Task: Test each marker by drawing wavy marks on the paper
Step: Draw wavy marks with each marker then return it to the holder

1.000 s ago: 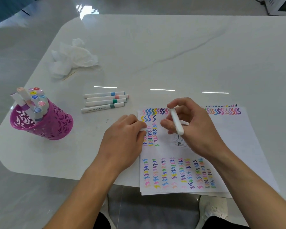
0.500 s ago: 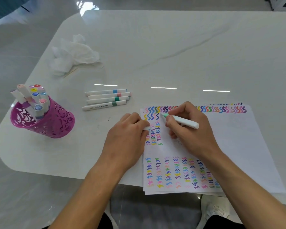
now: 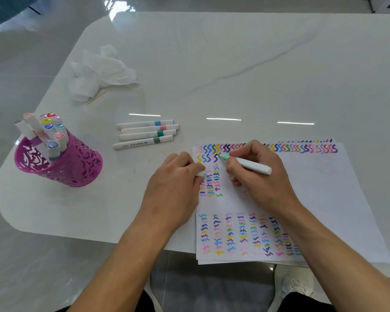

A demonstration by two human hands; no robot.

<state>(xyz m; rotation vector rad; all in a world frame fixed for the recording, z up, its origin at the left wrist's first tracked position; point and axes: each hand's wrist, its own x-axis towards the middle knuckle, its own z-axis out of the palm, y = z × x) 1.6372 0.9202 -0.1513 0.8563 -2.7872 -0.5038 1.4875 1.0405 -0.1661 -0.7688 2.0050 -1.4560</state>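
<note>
Table [image 3: 234,64] unchanged; marker [image 3: 250,165] tip now lowered onto the paper [image 3: 320,188].

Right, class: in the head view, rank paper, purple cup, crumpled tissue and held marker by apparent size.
1. paper
2. purple cup and crumpled tissue look alike; the tissue lies farther off, so unranked
3. held marker

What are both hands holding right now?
Left hand: pinches a small pale marker cap.
Right hand: grips a white plastic marker with a mint-green tip.
</note>
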